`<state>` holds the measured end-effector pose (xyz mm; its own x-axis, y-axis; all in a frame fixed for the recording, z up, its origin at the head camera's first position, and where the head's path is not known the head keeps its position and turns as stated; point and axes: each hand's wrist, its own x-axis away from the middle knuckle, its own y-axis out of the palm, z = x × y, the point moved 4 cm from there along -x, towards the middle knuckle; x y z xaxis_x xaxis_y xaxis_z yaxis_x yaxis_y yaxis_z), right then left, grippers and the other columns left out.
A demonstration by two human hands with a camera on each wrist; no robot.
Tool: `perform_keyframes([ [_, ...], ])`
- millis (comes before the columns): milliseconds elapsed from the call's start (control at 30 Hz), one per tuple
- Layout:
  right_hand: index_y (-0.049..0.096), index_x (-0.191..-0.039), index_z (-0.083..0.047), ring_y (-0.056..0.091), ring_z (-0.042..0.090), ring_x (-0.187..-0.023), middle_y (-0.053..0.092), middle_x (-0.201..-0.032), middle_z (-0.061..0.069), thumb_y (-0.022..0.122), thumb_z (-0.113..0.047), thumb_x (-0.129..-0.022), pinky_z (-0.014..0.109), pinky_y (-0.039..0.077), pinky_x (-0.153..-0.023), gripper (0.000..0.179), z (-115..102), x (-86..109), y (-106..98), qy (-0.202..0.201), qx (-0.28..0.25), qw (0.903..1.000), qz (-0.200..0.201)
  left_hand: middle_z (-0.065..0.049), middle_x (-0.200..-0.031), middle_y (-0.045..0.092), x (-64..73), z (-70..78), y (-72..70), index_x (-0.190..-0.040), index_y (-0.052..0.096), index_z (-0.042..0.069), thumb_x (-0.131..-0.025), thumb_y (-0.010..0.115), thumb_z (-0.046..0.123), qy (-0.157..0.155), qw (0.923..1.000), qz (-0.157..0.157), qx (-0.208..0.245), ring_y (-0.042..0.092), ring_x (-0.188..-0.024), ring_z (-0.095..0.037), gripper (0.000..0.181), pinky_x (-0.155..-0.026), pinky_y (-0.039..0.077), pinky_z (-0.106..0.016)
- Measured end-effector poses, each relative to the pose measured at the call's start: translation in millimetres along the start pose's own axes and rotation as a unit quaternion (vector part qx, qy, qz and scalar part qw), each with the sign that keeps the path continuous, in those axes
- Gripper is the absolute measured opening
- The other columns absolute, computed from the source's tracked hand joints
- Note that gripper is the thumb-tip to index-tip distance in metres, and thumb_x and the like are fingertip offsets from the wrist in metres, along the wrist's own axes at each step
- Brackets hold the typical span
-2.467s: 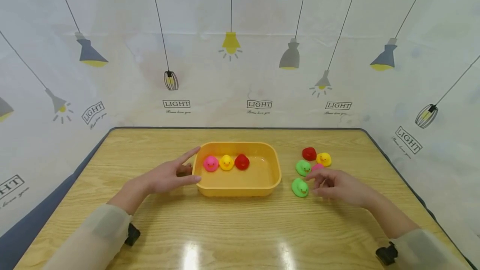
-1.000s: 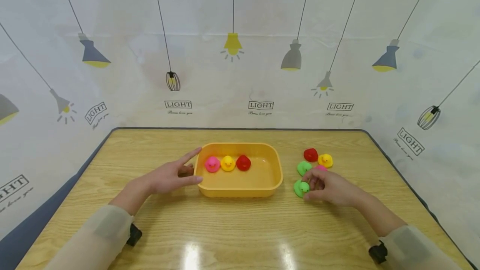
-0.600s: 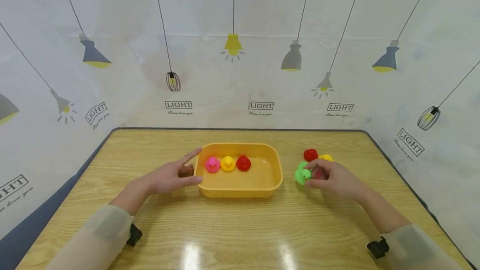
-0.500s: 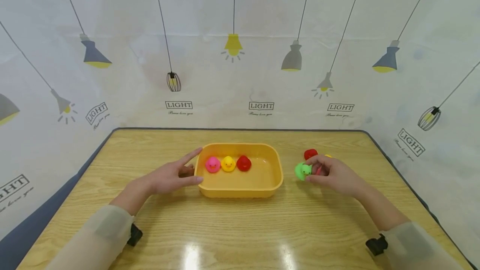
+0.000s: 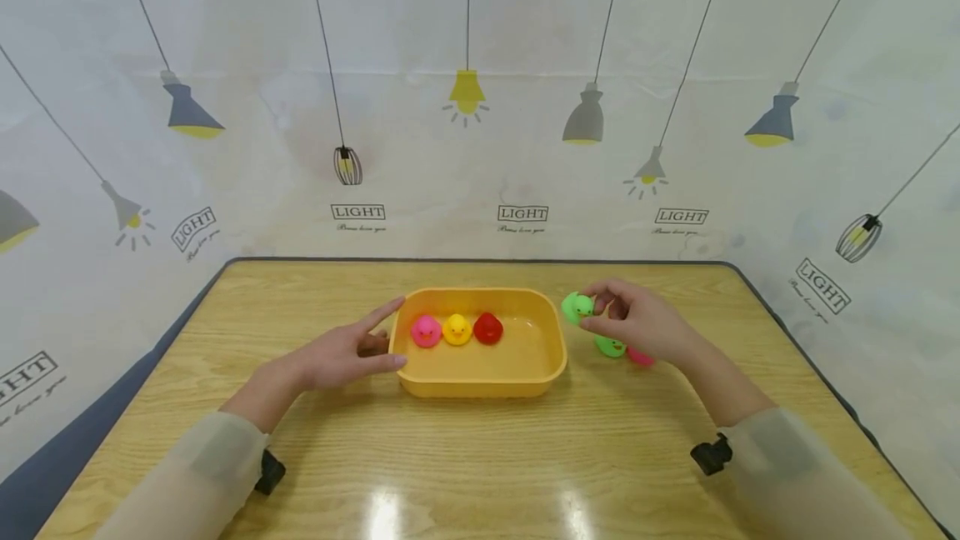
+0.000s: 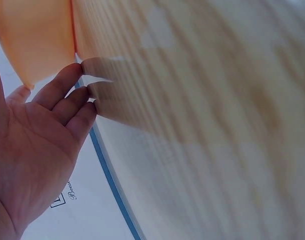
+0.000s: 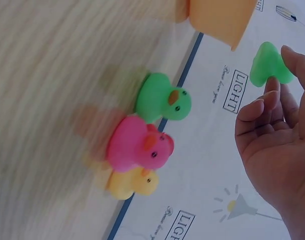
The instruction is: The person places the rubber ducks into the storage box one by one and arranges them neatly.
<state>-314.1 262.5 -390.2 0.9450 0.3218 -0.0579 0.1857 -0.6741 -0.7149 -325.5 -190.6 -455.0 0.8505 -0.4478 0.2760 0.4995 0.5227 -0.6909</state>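
My right hand [image 5: 637, 319] pinches a green rubber duck [image 5: 576, 307] between thumb and fingers, held up off the table beside the right end of the yellow plastic tray [image 5: 480, 387]. In the right wrist view the same green duck [image 7: 266, 65] shows at the fingertips. My left hand [image 5: 337, 352] rests at the tray's left end, index finger and thumb extended against its rim; its other fingers [image 6: 72, 102] touch the table. Inside the tray a pink duck [image 5: 426, 330], a yellow duck [image 5: 457, 329] and a red duck [image 5: 488, 328] sit in a row.
Under my right hand, another green duck [image 7: 160, 97], a pink duck [image 7: 137, 145] and a yellow duck [image 7: 130, 182] stand on the table [image 5: 480, 457]. A red duck is mostly hidden behind the pink one. A lamp-printed backdrop [image 5: 420, 173] surrounds the table's back and sides.
My right hand has gripped the nearer green duck, lifted it, and carried it up and left toward the tray. The left hand has stayed at the tray's end.
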Motion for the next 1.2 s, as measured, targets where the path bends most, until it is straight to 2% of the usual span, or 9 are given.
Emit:
perform_keyframes([
  [167, 0.073, -0.131, -0.016, 0.055, 0.02, -0.079, 0.067, -0.108, 0.006, 0.084, -0.032, -0.099, 0.026, 0.047, -0.062, 0.037, -14, -15.1, 10, -0.018, -0.014, 0.9997, -0.003, -0.018, -0.168, 0.053, 0.8, 0.5, -0.6, -0.172, 0.007, 0.058, -0.097, 0.068, 0.075, 0.0, 1.0, 0.0, 0.001, 0.046, -0.16, -0.043, 0.098, -0.127, 0.034, -0.075],
  [433, 0.075, -0.129, -0.017, 0.052, 0.02, -0.082, 0.067, -0.104, 0.003, 0.088, -0.029, -0.096, 0.028, 0.043, -0.07, 0.037, -30, -36.7, 34, -0.045, -0.012, 0.9989, -0.008, -0.017, -0.166, 0.055, 1.1, 1.2, -0.9, -0.172, 0.007, 0.057, -0.097, 0.068, 0.075, 0.004, 1.0, 0.0, -0.002, 0.047, -0.159, -0.043, 0.098, -0.126, 0.036, -0.074],
  [567, 0.077, -0.129, -0.02, 0.052, 0.025, -0.09, 0.064, -0.105, 0.005, 0.089, -0.031, -0.095, 0.033, 0.042, -0.076, 0.038, -33, -46.8, 47, -0.039, -0.004, 0.999, -0.019, -0.017, -0.166, 0.055, 0.9, 0.9, -0.6, -0.172, 0.008, 0.057, -0.097, 0.068, 0.074, 0.002, 1.0, -0.001, 0.002, 0.047, -0.159, -0.043, 0.098, -0.126, 0.036, -0.074],
  [733, 0.078, -0.128, -0.023, 0.055, 0.033, -0.108, 0.062, -0.115, 0.013, 0.088, -0.037, -0.095, 0.038, 0.045, -0.085, 0.038, -29, -56.5, 57, -0.014, 0.026, 0.9993, -0.023, -0.018, -0.167, 0.054, 1.1, 1.3, 0.0, -0.172, 0.009, 0.057, -0.097, 0.069, 0.074, -0.001, 1.0, -0.003, 0.008, 0.046, -0.159, -0.043, 0.098, -0.127, 0.035, -0.074],
  [900, 0.08, -0.125, -0.029, 0.053, 0.029, -0.113, 0.055, -0.117, 0.009, 0.089, -0.04, -0.093, 0.04, 0.047, -0.09, 0.035, -21, -61.4, 63, 0.014, 0.064, 0.9977, -0.016, -0.018, -0.167, 0.054, 0.8, 2.0, 1.5, -0.172, 0.009, 0.057, -0.097, 0.069, 0.074, 0.0, 0.9999, -0.005, 0.009, 0.046, -0.159, -0.043, 0.098, -0.125, 0.037, -0.073],
  [1200, 0.084, -0.117, -0.028, 0.04, 0.03, -0.118, 0.044, -0.117, 0.007, 0.095, -0.037, -0.088, 0.042, 0.036, -0.089, 0.032, -17, -65.5, 69, -0.004, 0.096, 0.9953, -0.003, -0.018, -0.167, 0.054, 2.0, 2.0, 0.4, -0.172, 0.008, 0.057, -0.098, 0.068, 0.074, -0.001, 1.0, -0.002, 0.005, 0.047, -0.159, -0.043, 0.097, -0.125, 0.038, -0.073],
])
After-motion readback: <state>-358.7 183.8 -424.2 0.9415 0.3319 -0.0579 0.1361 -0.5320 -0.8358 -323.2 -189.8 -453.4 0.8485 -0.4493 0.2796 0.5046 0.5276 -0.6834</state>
